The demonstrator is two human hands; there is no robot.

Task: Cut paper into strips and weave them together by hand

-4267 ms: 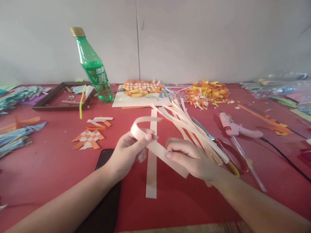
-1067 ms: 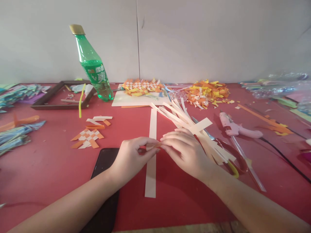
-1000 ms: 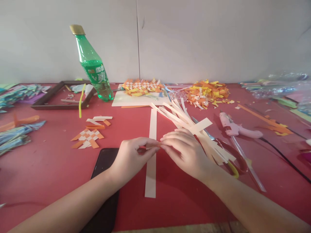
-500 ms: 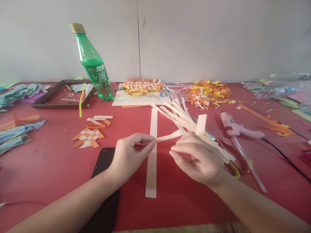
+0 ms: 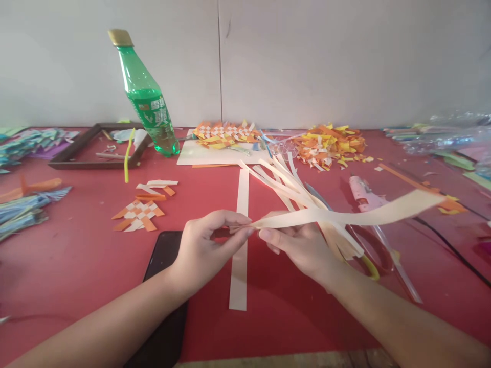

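My left hand [image 5: 220, 230] pinches one end of a cream paper strip [image 5: 353, 219] between thumb and forefinger. The strip runs out to the right, over my right hand [image 5: 293, 237], its free end curving up in the air. Close beside the left fingertips, the right thumb and fingers close around the strip near its held end; the fingers behind are partly hidden. Below the hands, another cream strip [image 5: 238, 286] lies flat and upright in view on the red table [image 5: 284, 317]. A bundle of cream strips [image 5: 284, 179] fans out behind my right hand.
Scissors [image 5: 370, 266] and a pink glue gun [image 5: 364, 194] with a cord lie at right. A dark phone [image 5: 164, 312] rests under my left forearm. Farther back are a green bottle [image 5: 149, 112], a frame [image 5: 57, 164], woven paper pieces [image 5: 140, 215] and an orange-yellow paper pile [image 5: 332, 145].
My right hand has moved left to the left fingertips and turned, closing on the strip. The strip's free end has swung from upright above that hand to stretch out rightward.
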